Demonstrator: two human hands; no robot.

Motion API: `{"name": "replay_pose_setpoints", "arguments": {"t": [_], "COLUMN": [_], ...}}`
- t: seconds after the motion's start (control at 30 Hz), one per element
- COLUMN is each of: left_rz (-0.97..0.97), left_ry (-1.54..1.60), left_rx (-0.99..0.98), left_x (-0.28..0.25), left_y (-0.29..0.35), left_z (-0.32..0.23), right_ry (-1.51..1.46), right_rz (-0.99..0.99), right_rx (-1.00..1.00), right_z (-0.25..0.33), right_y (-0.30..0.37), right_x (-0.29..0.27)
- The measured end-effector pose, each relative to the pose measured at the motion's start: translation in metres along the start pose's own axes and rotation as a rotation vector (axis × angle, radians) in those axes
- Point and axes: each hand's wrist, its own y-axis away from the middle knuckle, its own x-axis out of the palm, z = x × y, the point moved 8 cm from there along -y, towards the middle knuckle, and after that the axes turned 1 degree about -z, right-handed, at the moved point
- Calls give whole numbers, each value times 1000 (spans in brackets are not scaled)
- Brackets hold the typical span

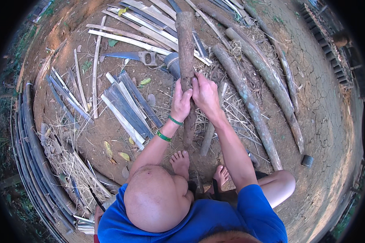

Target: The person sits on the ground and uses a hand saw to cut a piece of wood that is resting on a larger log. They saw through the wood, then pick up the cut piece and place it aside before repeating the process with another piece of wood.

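Observation:
A thick brown wooden log [185,44] runs lengthwise in front of me, its far end nearest the camera's top edge. My left hand [180,101] is closed round its left side, thumb along the wood. On the other side my right hand [207,92] grips it at about the same height, thumb also on top. The fingers under the log are hidden. Below the hands, the log's near part [188,131] reaches down by my bare left foot [180,162]. A dark cylindrical piece [173,65] lies partly behind the log, next to a handsaw [148,58].
Split strips [127,105] lie in a bundle left of the hands, with more strips [150,24] beyond. Several long poles [247,97] lie to the right. A shorter stick [209,135] is near my right foot [221,176]. Long bent poles [32,141] line the left edge.

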Motion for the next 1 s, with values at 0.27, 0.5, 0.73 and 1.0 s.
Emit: {"name": "replay_pose_setpoints", "arguments": {"t": [0.27,0.5,0.73,1.0], "left_rz": [58,72,241,204], "left_ry": [414,495,315,537], "left_rx": [-287,-344,-282,-406], "left_x": [4,7,13,13], "left_y": [-4,-1,1,11], "left_z": [16,19,10,43], "right_ry": [-99,-153,209,-65], "right_rz": [-28,118,18,40], "right_rx": [215,247,-394,320], "right_z": [-64,-27,1,-72], "right_y": [-11,-6,-14,-35], "right_x": [-10,5,-11,-24]}}
